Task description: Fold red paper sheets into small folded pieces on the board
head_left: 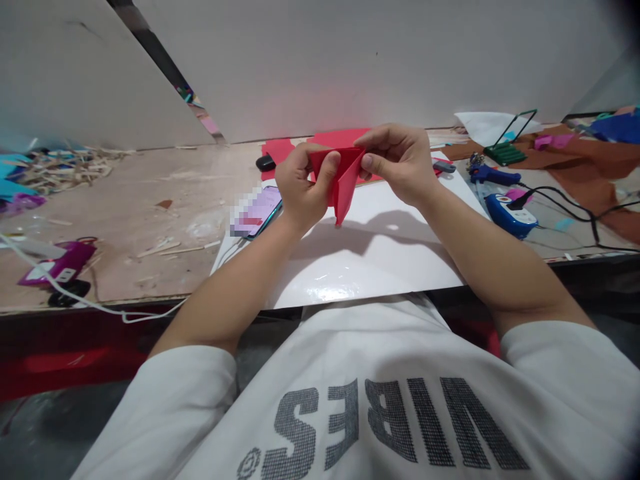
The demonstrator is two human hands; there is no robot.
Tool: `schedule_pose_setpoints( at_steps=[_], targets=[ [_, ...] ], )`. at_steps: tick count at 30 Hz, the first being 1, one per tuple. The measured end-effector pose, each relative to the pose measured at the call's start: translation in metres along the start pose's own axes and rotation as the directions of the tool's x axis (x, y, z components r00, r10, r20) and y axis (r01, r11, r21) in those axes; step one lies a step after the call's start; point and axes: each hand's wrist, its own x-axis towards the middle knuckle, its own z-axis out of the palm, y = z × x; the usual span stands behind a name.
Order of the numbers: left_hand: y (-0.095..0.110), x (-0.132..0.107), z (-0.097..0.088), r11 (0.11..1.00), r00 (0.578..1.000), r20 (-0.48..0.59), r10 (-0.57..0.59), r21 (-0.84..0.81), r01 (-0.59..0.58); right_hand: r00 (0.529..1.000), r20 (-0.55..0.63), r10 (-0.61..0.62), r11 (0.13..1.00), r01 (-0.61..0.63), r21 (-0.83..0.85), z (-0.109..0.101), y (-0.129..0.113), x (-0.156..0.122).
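A folded red paper (343,179) hangs in the air above a glossy white board (350,260), its point turned downward. My left hand (300,190) pinches its left side with thumb and fingers closed. My right hand (400,160) pinches its top right edge, fingers curled over it. Both hands hold the paper a little above the board. More red paper sheets (295,148) lie flat on the table behind the hands.
A phone (257,212) lies left of the board. A purple power strip (63,263) with a white cable sits near the front left edge. Wood sticks (60,167) pile up at far left. A blue glue gun (510,213) with a black cord, brown cloth (590,167) are at right.
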Motion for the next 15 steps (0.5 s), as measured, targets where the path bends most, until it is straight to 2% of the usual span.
schedule_pose_setpoints(
  at_steps=[5,8,12,15],
  targets=[
    [0.007,0.000,-0.001,0.999,0.999,-0.019,0.035,-0.002,-0.035,1.000,0.005,0.001,1.000,-0.001,0.023,0.005,0.000,-0.002],
    [0.012,0.000,-0.001,0.999,0.994,-0.100,0.034,-0.037,-0.038,1.000,0.025,0.011,1.000,-0.012,0.021,0.008,0.001,-0.003],
    [0.013,-0.002,-0.003,0.998,0.999,-0.023,-0.043,-0.040,0.042,0.999,0.035,0.014,1.000,-0.015,0.019,0.010,0.002,-0.004],
    [0.007,-0.003,-0.003,0.992,0.998,0.004,-0.070,-0.110,0.070,0.999,0.033,0.008,1.000,-0.009,0.011,0.011,0.001,-0.005]
  ],
)
